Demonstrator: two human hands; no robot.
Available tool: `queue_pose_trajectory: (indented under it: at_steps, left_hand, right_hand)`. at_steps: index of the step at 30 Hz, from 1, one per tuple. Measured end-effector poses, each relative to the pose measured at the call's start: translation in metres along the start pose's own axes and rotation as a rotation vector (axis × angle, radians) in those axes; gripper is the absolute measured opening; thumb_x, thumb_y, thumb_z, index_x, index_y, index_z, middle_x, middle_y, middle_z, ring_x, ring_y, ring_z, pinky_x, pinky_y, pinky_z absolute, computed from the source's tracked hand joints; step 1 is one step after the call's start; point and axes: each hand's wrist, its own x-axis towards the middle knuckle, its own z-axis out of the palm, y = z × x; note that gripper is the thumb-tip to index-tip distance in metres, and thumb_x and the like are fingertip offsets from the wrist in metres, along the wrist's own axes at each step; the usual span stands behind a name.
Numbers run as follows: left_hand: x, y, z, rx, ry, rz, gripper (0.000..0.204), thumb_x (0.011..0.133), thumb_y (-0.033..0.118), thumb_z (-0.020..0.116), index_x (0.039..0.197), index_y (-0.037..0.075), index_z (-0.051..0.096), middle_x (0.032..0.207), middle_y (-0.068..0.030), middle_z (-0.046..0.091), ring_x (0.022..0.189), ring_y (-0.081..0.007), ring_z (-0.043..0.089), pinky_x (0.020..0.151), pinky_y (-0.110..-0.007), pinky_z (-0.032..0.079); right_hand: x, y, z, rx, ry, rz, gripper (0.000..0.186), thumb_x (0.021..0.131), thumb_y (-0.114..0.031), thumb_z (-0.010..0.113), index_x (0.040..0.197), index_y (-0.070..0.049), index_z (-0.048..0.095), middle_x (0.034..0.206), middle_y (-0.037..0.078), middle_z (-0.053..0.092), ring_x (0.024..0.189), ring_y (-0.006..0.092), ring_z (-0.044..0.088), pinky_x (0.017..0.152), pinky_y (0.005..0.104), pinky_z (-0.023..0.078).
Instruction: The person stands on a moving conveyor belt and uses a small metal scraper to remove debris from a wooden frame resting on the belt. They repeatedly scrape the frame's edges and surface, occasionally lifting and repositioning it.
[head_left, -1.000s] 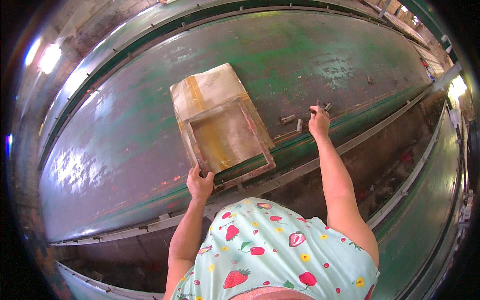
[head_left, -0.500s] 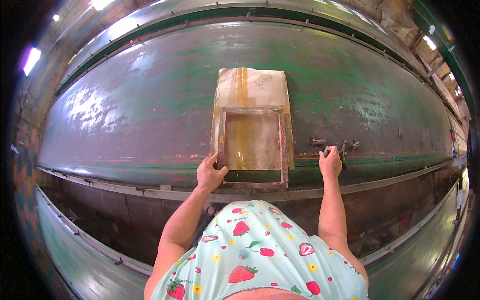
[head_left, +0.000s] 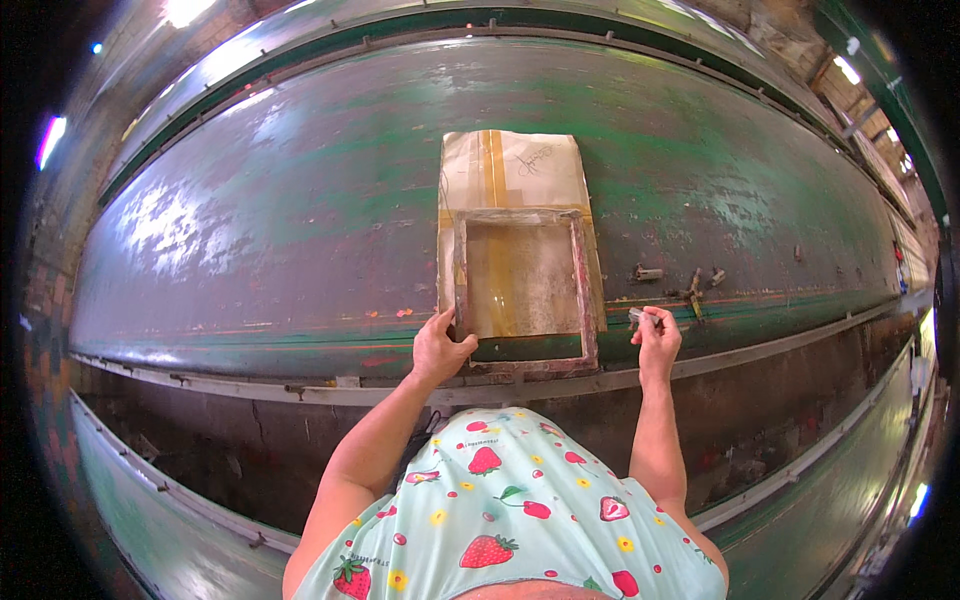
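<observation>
A worn rectangular frame (head_left: 588, 310) with a pale, smeared rim lies over the near part of a cardboard sheet (head_left: 540, 165) banded with brown tape. Its near side reaches past the sheet, close to the table's near rail. My left hand (head_left: 440, 350) grips the frame's left side near the close corner, thumb on the inner side. To the right of the frame, my right hand (head_left: 658, 343) pinches a small, greyish metal-looking piece (head_left: 637, 315) between thumb and fingers just above the table; its exact kind is unclear.
The long green-and-grey table (head_left: 300, 230) has stained, shiny patches. Several small metal-looking pieces, one of them a grey piece (head_left: 649, 273), lie beyond my right hand. A metal rail (head_left: 270, 388) runs along the near edge, with a dark gap before another table (head_left: 170, 520).
My right hand has turned and drawn slightly toward me and the frame, showing the small piece's pale side. The view has shifted a little; my left hand keeps its grip.
</observation>
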Motion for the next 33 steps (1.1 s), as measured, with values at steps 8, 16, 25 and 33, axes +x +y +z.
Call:
queue_pose_trajectory:
  at_steps: [8, 16, 25, 33]
  left_hand:
    - [0.005, -0.009, 0.001, -0.037, -0.013, 0.081, 0.084, 0.083, 0.041, 0.087, 0.15, -0.006, 0.068, 0.127, -0.026, 0.077, 0.118, -0.0396, 0.076, 0.107, -0.049, 0.059]
    - [0.013, -0.039, 0.006, -0.47, -0.089, 0.119, 0.07, 0.097, 0.03, 0.09, 0.152, -0.007, 0.066, 0.089, -0.0067, 0.073, 0.077, -0.0143, 0.065, 0.071, -0.034, 0.056]
    - [0.032, -0.057, -0.045, -0.75, -0.455, -0.147, 0.054, 0.104, 0.014, 0.076, 0.153, -0.007, 0.066, 0.091, -0.0023, 0.069, 0.068, -0.0058, 0.059, 0.056, -0.026, 0.049]
    - [0.022, -0.077, -0.073, -0.417, -0.228, 0.22, 0.03, 0.1, 0.01, 0.076, 0.129, 0.004, 0.083, 0.09, -0.0052, 0.073, 0.074, -0.0139, 0.066, 0.07, -0.034, 0.057]
  right_hand:
    - [-0.118, -0.026, 0.043, 0.068, -0.141, -0.009, 0.033, 0.106, 0.007, 0.07, 0.138, 0.002, 0.071, 0.111, 0.005, 0.074, 0.092, 0.0128, 0.072, 0.084, 0.0287, 0.061]
    - [-0.196, -0.025, 0.091, -0.419, -0.007, -0.33, 0.031, 0.098, 0.005, 0.08, 0.127, -0.002, 0.074, 0.119, 0.013, 0.074, 0.103, 0.0241, 0.077, 0.084, 0.0347, 0.064]
    - [-0.221, -0.015, 0.135, -0.614, 0.051, -0.45, 0.037, 0.098, 0.007, 0.073, 0.134, -0.004, 0.072, 0.117, 0.017, 0.076, 0.102, 0.0363, 0.077, 0.088, 0.0437, 0.064]
    - [-0.22, -0.01, 0.134, -0.734, -0.025, -0.502, 0.036, 0.096, 0.009, 0.071, 0.129, -0.004, 0.073, 0.121, 0.018, 0.075, 0.111, 0.0415, 0.076, 0.093, 0.0471, 0.063]
